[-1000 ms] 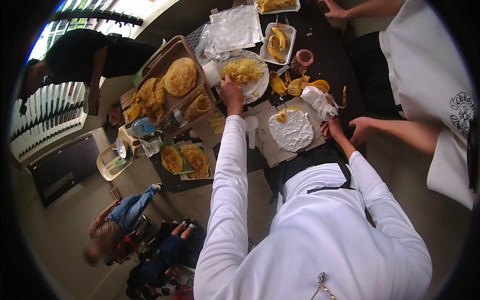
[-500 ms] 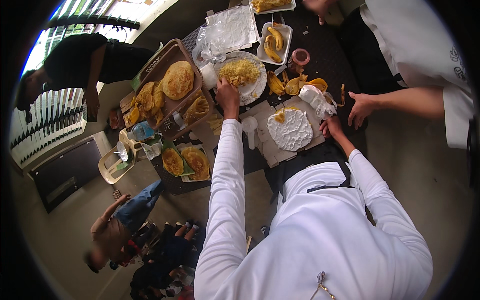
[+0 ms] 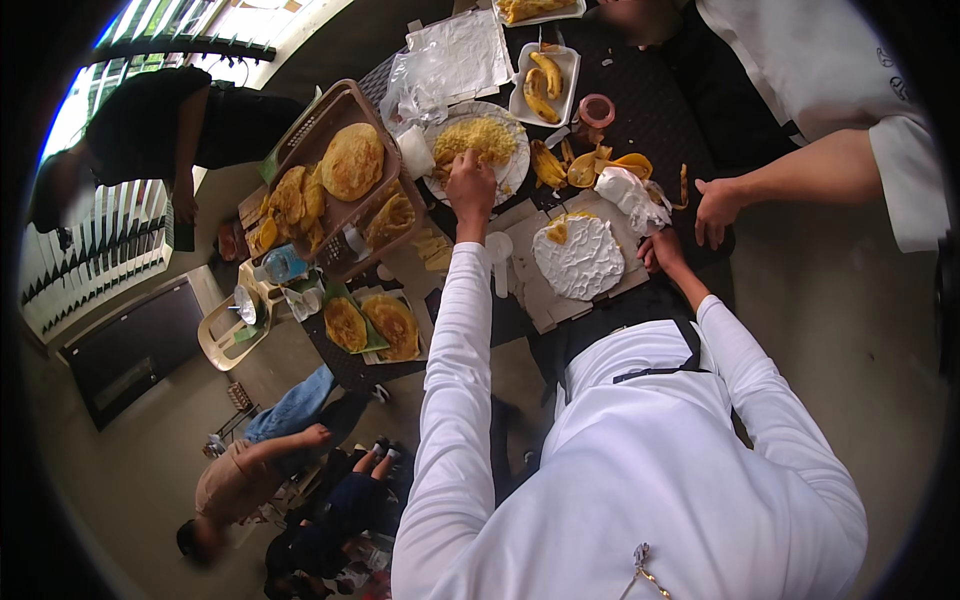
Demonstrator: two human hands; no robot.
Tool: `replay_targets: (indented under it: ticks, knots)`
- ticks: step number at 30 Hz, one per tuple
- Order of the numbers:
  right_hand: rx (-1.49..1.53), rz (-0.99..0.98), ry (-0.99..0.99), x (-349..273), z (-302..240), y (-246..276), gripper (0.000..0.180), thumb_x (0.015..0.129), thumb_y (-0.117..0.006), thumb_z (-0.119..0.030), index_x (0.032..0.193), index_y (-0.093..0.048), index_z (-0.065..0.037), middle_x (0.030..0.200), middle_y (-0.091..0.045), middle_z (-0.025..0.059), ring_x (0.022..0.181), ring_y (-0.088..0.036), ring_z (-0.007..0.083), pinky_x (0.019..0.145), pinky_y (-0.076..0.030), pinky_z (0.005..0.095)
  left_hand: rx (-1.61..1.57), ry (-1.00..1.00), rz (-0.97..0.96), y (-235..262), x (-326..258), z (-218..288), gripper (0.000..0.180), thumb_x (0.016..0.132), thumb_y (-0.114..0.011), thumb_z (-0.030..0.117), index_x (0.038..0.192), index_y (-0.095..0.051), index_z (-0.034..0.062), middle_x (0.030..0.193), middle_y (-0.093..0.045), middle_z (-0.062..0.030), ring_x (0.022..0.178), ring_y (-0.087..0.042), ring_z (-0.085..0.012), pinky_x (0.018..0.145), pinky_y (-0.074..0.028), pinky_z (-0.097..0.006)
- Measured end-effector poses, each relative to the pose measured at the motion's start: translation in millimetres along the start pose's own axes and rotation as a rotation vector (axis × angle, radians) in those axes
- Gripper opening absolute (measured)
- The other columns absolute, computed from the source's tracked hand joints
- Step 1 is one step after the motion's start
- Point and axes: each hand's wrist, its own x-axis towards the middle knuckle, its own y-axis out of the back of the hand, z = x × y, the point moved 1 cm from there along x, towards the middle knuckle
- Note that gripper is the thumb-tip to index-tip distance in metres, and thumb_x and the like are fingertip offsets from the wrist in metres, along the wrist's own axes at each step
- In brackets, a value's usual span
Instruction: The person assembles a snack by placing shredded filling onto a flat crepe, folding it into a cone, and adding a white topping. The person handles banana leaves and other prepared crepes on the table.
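Observation:
My left hand [image 3: 470,187] reaches over a round pale plate [image 3: 514,178], fingers drawn together at the near side of a heap of yellow grated cheese [image 3: 484,138]. The fingertips are partly hidden, so any pinch between them is hard to see. My right hand [image 3: 664,252] rests with curled fingers by the right edge of a cardboard sheet [image 3: 540,308], close to the tail of a white-filled plastic bag [image 3: 626,190]; its grip is unclear. Between my hands, on the cardboard, lies a round flat cake [image 3: 580,262] covered in white cream, with a yellow patch uncovered at its far edge.
Left of the plate stands a brown basket [image 3: 345,232] of flat fried breads. Banana peels [image 3: 588,168], a red-lidded jar [image 3: 597,110] and a white tray of bananas [image 3: 546,84] lie beyond the cake. Another person's hand [image 3: 714,212] is at the table's right edge.
My left hand has moved right and slightly nearer, from the heap's left side to its near side. My right hand has barely moved. A person in the background has shifted.

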Motion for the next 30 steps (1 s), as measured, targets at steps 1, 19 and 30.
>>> replay_targets:
  ticks: [1, 19, 30]
  knots:
    - [0.003, -0.006, 0.005, 0, 0, -1, 0.073, 0.097, -0.047, -0.055, 0.06, -0.069, 0.004, 0.046, -0.058, 0.0108, 0.036, -0.057, 0.0218, 0.036, -0.048, 0.0316, -0.025, -0.012, -0.01, -4, 0, 0, 0.022, 0.086, -0.069, 0.015, 0.107, -0.068, 0.0091, 0.098, -0.067, -0.0168, 0.087, -0.068, -0.0381, 0.077, -0.055, -0.046]
    - [0.002, 0.004, 0.012, -2, 0, -1, 0.069, 0.096, -0.048, -0.052, 0.059, -0.069, 0.003, 0.046, -0.058, 0.011, 0.036, -0.057, 0.0227, 0.037, -0.049, 0.0319, 0.039, 0.145, 0.101, 7, 14, 1, 0.014, 0.088, -0.067, 0.015, 0.094, -0.066, 0.0027, 0.088, -0.071, -0.0225, 0.083, -0.07, -0.0419, 0.073, -0.055, -0.05]
    - [-0.005, 0.011, -0.025, -4, -6, -2, 0.071, 0.096, -0.046, -0.053, 0.059, -0.069, 0.003, 0.046, -0.058, 0.0119, 0.036, -0.057, 0.0229, 0.038, -0.049, 0.0317, 0.253, 0.259, -0.088, 7, 45, -26, 0.013, 0.086, -0.065, 0.012, 0.096, -0.066, 0.0043, 0.09, -0.072, -0.0225, 0.088, -0.071, -0.0425, 0.077, -0.056, -0.051]
